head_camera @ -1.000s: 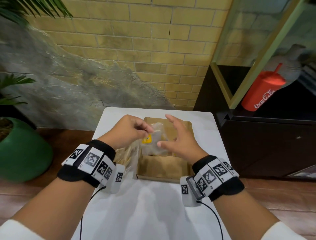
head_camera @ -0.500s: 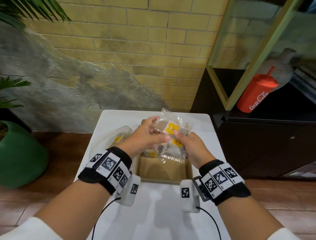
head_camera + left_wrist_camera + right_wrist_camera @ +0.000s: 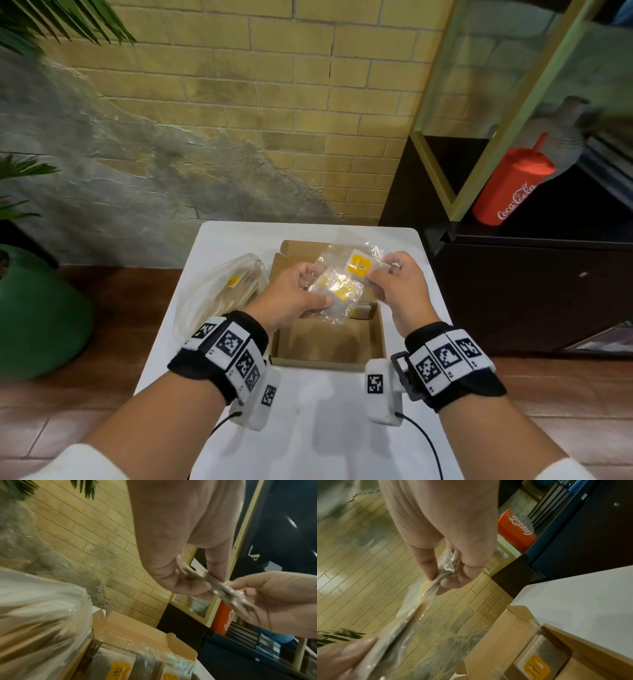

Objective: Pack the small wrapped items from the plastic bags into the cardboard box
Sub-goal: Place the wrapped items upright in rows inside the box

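Note:
Both hands hover over the open cardboard box (image 3: 329, 342) in the middle of the white table (image 3: 308, 428). My left hand (image 3: 313, 291) grips a small bunch of clear-wrapped packets (image 3: 339, 293) with yellow labels. My right hand (image 3: 375, 274) pinches the edge of another yellow-labelled packet (image 3: 358, 265) that overlaps the bunch. The left wrist view shows fingers (image 3: 173, 582) pinching crumpled clear wrap. Thumb and fingers (image 3: 426, 566) squeeze the wrap edge-on in the right wrist view. More packets (image 3: 536, 669) lie at the box's far end.
A clear plastic bag (image 3: 219, 291) holding more packets lies left of the box. A dark cabinet (image 3: 513, 291) with a red Coca-Cola cup (image 3: 510, 188) stands to the right. A green plant pot (image 3: 37, 315) sits on the floor at left. A brick wall is behind.
The hands rose from inside the box holding packets, then drew slightly apart. The packets now fan out between them, one in the right hand.

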The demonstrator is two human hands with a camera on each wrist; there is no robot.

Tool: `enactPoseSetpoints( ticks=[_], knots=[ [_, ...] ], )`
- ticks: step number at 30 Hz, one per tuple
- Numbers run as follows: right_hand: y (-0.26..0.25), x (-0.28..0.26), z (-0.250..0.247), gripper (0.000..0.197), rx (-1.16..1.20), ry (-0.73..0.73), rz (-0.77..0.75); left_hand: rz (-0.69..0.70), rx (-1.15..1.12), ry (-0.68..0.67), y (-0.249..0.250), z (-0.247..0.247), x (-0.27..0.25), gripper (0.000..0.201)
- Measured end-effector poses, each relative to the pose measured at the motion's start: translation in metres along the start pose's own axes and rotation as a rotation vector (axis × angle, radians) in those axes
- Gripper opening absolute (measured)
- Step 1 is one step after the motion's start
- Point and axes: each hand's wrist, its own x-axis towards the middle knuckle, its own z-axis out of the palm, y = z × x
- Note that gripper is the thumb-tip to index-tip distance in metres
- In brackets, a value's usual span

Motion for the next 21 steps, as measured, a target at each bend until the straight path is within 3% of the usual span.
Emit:
enactPoseSetpoints(
  ticks=[4, 8, 15, 18, 21],
  knots=[
    [0.011, -0.005, 0.001, 0.034, -0.054, -0.114, 0.038, 0.042, -0.080, 0.140, -0.002, 0.000, 0.004, 0.033],
    [0.020, -0.012, 0.011, 0.017, -0.162, -0.259, 0.119, 0.079, -0.125, 0.158, -0.004, 0.003, 0.005, 0.033],
    [0.023, -0.013, 0.018, 0.028, 0.026, -0.271, 0.136, 0.051, -0.112, 0.059, -0.003, 0.005, 0.004, 0.040],
    [0.023, -0.010, 0.018, 0.037, 0.078, -0.248, 0.133, 0.059, -0.079, 0.089, -0.004, 0.006, 0.007, 0.047],
    [0.023, -0.009, 0.018, 0.032, 0.069, -0.282, 0.113, 0.068, -0.055, 0.126, -0.005, 0.008, 0.010, 0.048]
  ],
)
